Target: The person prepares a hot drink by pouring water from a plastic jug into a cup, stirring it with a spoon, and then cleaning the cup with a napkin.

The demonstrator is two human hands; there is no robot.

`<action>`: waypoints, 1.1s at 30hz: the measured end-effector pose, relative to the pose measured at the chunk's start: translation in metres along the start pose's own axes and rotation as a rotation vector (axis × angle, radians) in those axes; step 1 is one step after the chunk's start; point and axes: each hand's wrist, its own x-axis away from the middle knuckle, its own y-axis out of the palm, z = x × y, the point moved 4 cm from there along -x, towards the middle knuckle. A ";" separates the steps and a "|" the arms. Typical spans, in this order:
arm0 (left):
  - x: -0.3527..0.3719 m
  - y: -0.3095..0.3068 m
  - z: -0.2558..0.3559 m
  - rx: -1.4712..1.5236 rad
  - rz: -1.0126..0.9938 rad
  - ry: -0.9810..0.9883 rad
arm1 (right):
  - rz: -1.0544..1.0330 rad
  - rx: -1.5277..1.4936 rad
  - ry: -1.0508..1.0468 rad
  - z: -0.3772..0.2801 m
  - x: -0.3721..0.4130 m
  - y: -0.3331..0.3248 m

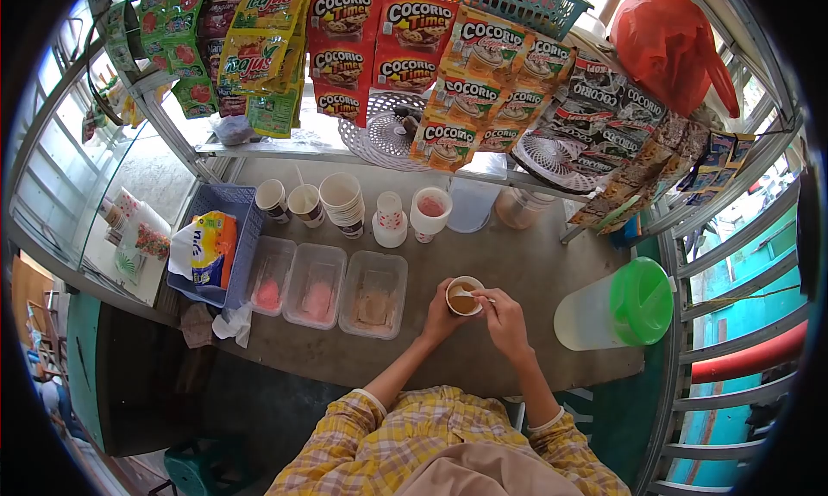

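Note:
Near the middle of the counter, my left hand is wrapped round a paper cup that holds a light brown liquid. A white spoon dips into this liquid, its handle pinched between the fingers of my right hand. Both hands are close together at the cup's rim. To the left stands a clear plastic tub with some brown powder at its bottom. Right of my hands, a clear jug with a green lid lies or leans on the counter; its exact pose is unclear.
Two tubs with pink powder and a blue basket are at the left. Stacked paper cups line the counter's back. Sachet strips hang above, beside a red bag. Metal bars edge the right side.

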 end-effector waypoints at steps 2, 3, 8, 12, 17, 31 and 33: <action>0.000 0.000 0.000 0.011 -0.004 -0.015 | 0.001 0.025 -0.004 0.005 0.001 0.001; 0.001 0.000 0.001 0.017 -0.006 -0.022 | -0.006 0.083 -0.012 0.005 0.002 0.000; 0.000 -0.001 0.005 0.052 -0.011 -0.016 | -0.005 0.292 -0.033 -0.002 0.004 -0.006; 0.000 0.000 0.002 0.050 -0.006 -0.022 | 0.023 0.365 -0.067 -0.006 0.005 -0.010; 0.000 -0.001 0.004 0.044 0.002 -0.016 | 0.004 0.274 -0.020 -0.004 0.005 -0.008; -0.002 -0.003 0.013 0.039 -0.010 0.021 | 0.113 0.072 -0.083 -0.006 0.001 -0.008; -0.001 -0.002 0.009 0.046 -0.021 -0.024 | 0.092 0.116 -0.093 -0.004 0.002 -0.007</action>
